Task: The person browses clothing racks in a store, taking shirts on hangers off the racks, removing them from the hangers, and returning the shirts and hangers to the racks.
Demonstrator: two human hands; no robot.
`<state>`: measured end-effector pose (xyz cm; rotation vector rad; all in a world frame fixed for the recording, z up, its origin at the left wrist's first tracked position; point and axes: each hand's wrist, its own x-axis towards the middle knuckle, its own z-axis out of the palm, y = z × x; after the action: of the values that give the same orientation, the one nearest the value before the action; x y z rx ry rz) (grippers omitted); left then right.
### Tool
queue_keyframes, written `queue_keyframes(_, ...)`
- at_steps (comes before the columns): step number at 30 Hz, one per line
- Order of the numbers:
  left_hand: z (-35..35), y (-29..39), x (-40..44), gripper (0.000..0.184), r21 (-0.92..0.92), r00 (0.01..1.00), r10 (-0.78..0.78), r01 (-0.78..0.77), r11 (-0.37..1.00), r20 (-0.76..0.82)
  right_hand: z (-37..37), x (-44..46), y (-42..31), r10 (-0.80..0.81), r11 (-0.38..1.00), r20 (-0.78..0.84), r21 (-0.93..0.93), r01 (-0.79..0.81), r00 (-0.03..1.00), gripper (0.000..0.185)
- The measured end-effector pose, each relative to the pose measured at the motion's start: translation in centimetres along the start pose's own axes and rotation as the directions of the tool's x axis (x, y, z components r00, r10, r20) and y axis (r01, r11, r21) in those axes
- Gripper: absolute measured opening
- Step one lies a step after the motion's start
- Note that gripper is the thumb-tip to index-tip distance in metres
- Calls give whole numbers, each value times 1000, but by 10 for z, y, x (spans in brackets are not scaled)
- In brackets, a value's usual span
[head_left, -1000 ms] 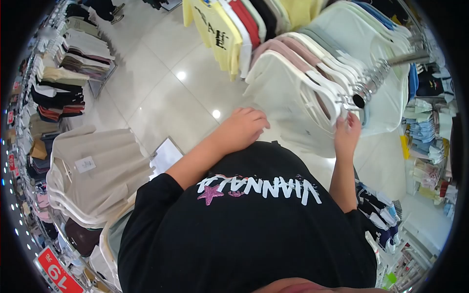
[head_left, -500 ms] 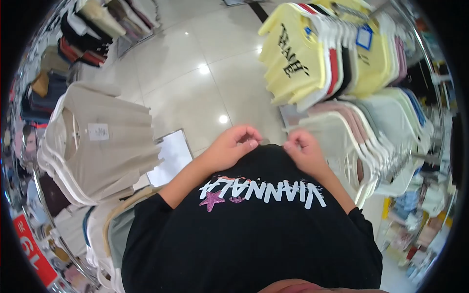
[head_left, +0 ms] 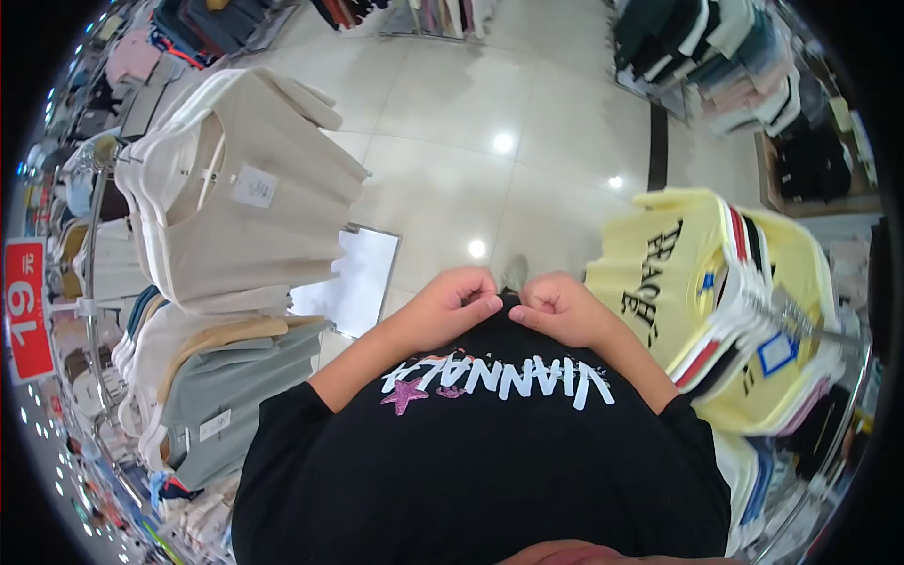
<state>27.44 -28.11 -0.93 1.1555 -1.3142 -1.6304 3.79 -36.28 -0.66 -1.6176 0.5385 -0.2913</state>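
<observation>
My left hand (head_left: 460, 299) is curled in front of my waist, its thumb bent toward the fingers. Facing it, a short gap away, my right hand (head_left: 557, 309) is likewise curled, thumb pointing inward. I see nothing held in either hand. Both are close to the lower front of the black T-shirt (head_left: 471, 461) I wear, which has white lettering and a pink star. Whether the fingertips touch its fabric I cannot tell. Part of a shoe (head_left: 515, 271) shows beyond the hem.
At left, beige tops (head_left: 273, 188) and a grey-green top (head_left: 231, 395) hang on a rack beside a white board (head_left: 367, 273). Yellow printed shirts (head_left: 650, 273) hang at right. A red price sign (head_left: 28, 311) stands far left. Tiled floor (head_left: 452, 188) runs ahead between racks.
My view has turned to the right, so the racks sit elsewhere in it. My hands have come closer together, the right one moving inward.
</observation>
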Motion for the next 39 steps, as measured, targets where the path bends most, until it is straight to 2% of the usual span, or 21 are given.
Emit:
queue_keyframes(2, 2, 17, 28, 18, 130, 995, 89, -83, 988, -35, -36, 17, -13, -1, 1000, 84, 28, -2, 996, 52)
queue_keyframes(4, 5, 24, 57, 18, 165, 991, 117, -106, 981, -60, -68, 35, -28, -50, 992, 185, -108, 71, 982, 52)
queue_keyframes(5, 6, 28, 71, 17, 198, 989, 134, -120, 973, -57, -83, 42, -28, -57, 990, 208, -114, 82, 977, 52)
queue_keyframes(7, 8, 39, 93, 16, 196, 996, 66, -54, 979, -56, -105, 53, -26, -54, 995, 250, -67, 73, 967, 52)
queue_keyframes(8, 8, 41, 102, 16, 171, 995, 59, -45, 984, -77, -117, 58, -25, 14, 999, 267, -41, -3, 964, 52)
queue_keyframes(13, -12, 51, 135, 16, 167, 990, 60, -38, 985, -129, -149, 83, -16, 85, 996, 312, -6, -87, 946, 53)
queue_keyframes(16, -29, 61, 153, 16, 215, 990, 19, 12, 976, -143, -164, 107, -8, 157, 982, 340, 44, -183, 927, 50)
queue_keyframes(19, -57, 58, 168, 17, 273, 983, 80, -32, 961, -167, -176, 141, -14, 246, 956, 375, 57, -288, 893, 47)
queue_keyframes(22, -94, 49, 186, 16, 272, 972, 168, -119, 955, -163, -189, 182, -17, 248, 956, 393, 49, -289, 885, 44)
queue_keyframes(26, -161, 58, 205, 16, 267, 976, 133, -84, 960, -171, -195, 248, -27, 272, 952, 365, 32, -304, 890, 39)
queue_keyframes(29, -223, 67, 219, 17, 263, 960, 215, -163, 951, -182, -196, 310, -41, 248, 961, 355, 31, -276, 901, 36)
queue_keyframes(31, -259, 68, 220, 19, 282, 940, 278, -217, 934, -199, -189, 350, -55, 283, 953, 359, -2, -303, 889, 35)
queue_keyframes(33, -297, 69, 217, 20, 292, 932, 293, -226, 929, -212, -183, 391, -66, 236, 972, 377, -77, -224, 896, 34)
queue_keyframes(39, -365, 69, 194, 21, 298, 901, 316, -227, 927, -298, -160, 478, -90, 243, 963, 482, -221, -152, 842, 33)
